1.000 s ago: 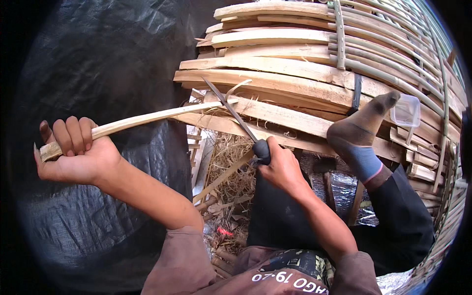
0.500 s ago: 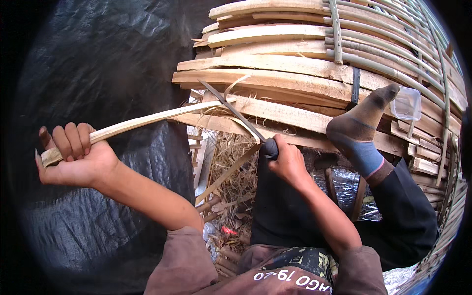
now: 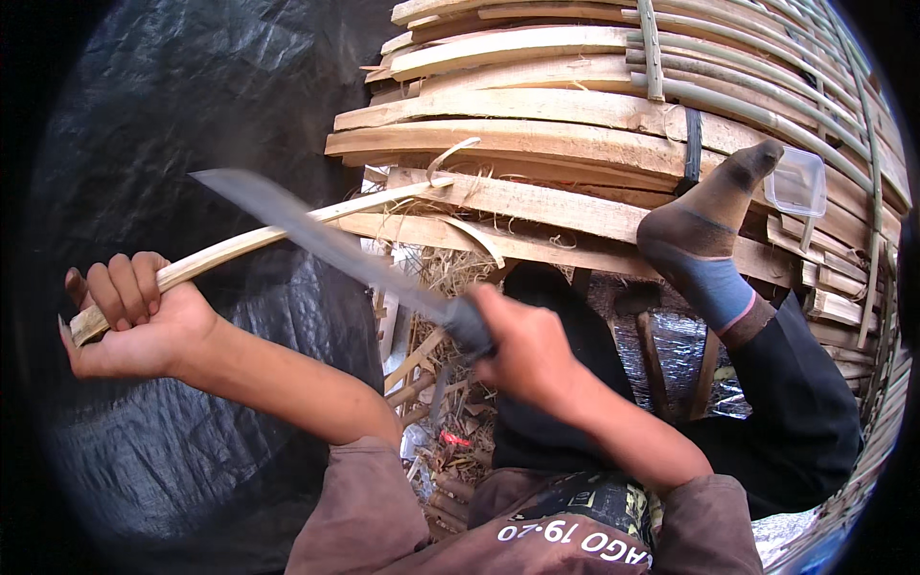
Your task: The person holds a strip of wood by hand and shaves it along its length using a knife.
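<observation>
The bamboo strip [image 3: 287, 228] runs long and pale across the middle of the view, its near end low at the left, its far end rising to the right until it meets the stack of split bamboo slats [image 3: 575, 144]. The left hand [image 3: 129, 321] is closed tight around that near end, fingers curled over the top, a short stub sticking out past the palm. The knife [image 3: 326, 244] crosses the strip at a slant: dark blade, blurred, tip pointing up and left, handle down and right. The right hand [image 3: 522, 350] is wrapped firmly round the handle, close to the body. So the strip lies up and to the left of the right hand, and blade and strip meet about midway along the strip; whether the edge is actually touching the bamboo I cannot tell through the blur. A thin curl of shaving [image 3: 450, 158] lifts off near the strip's far end.

Further out, a foot in a dark sock [image 3: 709, 220] rests against the slats, right of the blade's path and well apart from it. A small clear plastic box [image 3: 797, 182] sits on the stack beside the toes. Below the hands lies a litter of shavings and offcuts [image 3: 436, 383]. Black plastic sheeting [image 3: 192, 115] fills the left side behind the strip.
</observation>
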Tool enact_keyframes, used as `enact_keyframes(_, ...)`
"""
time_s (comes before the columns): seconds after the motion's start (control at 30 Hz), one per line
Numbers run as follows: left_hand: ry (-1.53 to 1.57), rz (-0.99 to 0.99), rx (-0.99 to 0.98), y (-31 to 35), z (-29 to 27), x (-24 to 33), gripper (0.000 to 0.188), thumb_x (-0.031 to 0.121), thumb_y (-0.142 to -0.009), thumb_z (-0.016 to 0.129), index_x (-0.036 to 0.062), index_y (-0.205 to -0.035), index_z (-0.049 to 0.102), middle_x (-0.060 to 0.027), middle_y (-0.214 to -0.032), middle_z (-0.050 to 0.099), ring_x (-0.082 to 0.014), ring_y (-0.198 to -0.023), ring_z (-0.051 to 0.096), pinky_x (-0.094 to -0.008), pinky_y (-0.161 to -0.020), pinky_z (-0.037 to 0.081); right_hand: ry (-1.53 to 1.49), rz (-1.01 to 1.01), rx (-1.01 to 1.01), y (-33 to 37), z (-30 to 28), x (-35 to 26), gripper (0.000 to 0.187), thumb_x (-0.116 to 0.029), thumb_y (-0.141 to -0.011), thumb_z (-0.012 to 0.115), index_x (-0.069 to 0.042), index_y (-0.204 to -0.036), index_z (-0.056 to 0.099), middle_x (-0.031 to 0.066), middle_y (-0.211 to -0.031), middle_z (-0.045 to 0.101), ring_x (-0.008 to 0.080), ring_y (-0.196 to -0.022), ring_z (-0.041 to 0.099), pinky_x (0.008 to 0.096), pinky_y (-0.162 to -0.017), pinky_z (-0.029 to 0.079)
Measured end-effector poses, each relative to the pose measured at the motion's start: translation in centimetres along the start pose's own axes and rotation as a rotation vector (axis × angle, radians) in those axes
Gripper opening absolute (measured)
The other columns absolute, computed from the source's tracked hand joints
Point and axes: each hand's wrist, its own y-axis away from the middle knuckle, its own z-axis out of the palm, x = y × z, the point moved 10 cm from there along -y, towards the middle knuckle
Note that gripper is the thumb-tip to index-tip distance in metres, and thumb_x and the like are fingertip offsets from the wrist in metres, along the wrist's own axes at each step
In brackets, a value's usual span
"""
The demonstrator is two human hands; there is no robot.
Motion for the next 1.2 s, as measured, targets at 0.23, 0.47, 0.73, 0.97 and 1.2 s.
enact_keyframes(0.23,0.039,-0.036,-0.004,0.5,-0.6,-0.1,0.043,0.041,-0.094,0.045,0.0021,-0.091,0.063,0.0025,-0.049,0.034,-0.0058,-0.037,0.024,-0.0192,-0.038,0.021,0.114,0.430,-0.066,0.3,1.1,10.2,0.042,-0.010,-0.073,0.069,-0.001,-0.108,0.048,0.0307,-0.083,0.067,0.0509,-0.086,0.065,0.0596,-0.076,0.052)
enact_keyframes(0.47,0.027,-0.013,-0.024,-0.1,0.1,-0.5,0.044,0.042,-0.093,0.047,-0.0002,-0.094,0.062,0.0019,-0.049,0.034,-0.0060,-0.037,0.024,-0.0194,-0.038,0.020,-0.034,0.319,-0.190,-0.4,0.7,2.3,0.048,-0.012,-0.074,0.071,-0.003,-0.113,0.045,0.0288,-0.090,0.068,0.0502,-0.086,0.066,0.0559,-0.074,0.052)
enact_keyframes(0.73,0.018,-0.029,-0.018,-0.1,-0.1,-0.5,0.044,0.041,-0.094,0.047,0.0010,-0.092,0.063,0.0020,-0.049,0.035,-0.0059,-0.037,0.025,-0.0196,-0.038,0.021,0.192,0.560,-0.060,1.5,0.8,12.0,0.050,-0.009,-0.071,0.073,-0.007,-0.115,0.050,0.0280,-0.087,0.068,0.0488,-0.088,0.067,0.0555,-0.075,0.055)
enact_keyframes(0.97,0.007,-0.010,0.023,0.3,1.5,-1.0,0.044,0.042,-0.095,0.045,0.0015,-0.092,0.063,0.0019,-0.049,0.035,-0.0061,-0.037,0.024,-0.0193,-0.038,0.021,-0.480,0.490,-0.012,0.9,1.4,10.1,0.038,-0.012,-0.076,0.070,-0.002,-0.107,0.051,0.0288,-0.083,0.068,0.0520,-0.087,0.065,0.0560,-0.074,0.051)
enact_keyframes(1.2,-0.067,0.053,0.006,0.2,1.4,0.1,0.044,0.042,-0.095,0.046,0.0010,-0.095,0.062,0.0018,-0.050,0.035,-0.0053,-0.037,0.025,-0.0192,-0.038,0.021,-0.100,0.013,-0.073,1.0,-1.1,-3.6,0.057,-0.008,-0.069,0.075,-0.008,-0.118,0.046,0.0245,-0.095,0.069,0.0471,-0.084,0.067,0.0545,-0.069,0.054)
